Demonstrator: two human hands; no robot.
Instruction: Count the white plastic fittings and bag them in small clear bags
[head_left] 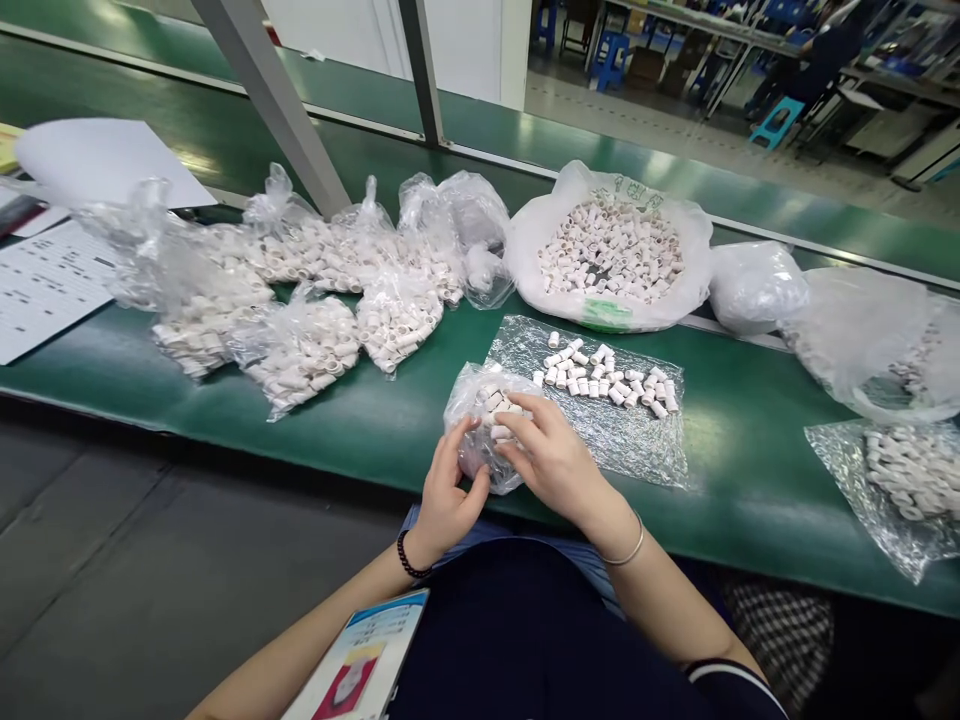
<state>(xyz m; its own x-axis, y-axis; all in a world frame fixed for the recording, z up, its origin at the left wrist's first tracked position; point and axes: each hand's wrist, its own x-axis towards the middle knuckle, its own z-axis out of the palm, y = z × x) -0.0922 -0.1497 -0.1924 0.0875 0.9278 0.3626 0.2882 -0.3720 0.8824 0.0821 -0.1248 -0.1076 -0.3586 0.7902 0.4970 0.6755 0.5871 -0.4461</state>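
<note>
Rn your L hand (452, 492) curls against the clear plastic bag (463, 391), R hand (561, 460) bent over white tubular pcs (493, 400) inside; can't tell if either's fingers grip.

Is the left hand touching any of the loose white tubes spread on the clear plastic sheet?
Apart. The head view shows the left hand at the near-left side of the plastic bag, which lies between it and the loose white tubes.

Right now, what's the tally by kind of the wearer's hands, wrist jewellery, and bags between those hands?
Hands: 2 (left hand, right hand)
Wrist jewellery: 2 (dark beaded bracelet, silver bangle)
Bags: 1 (clear plastic bag)
Total: 5
</note>
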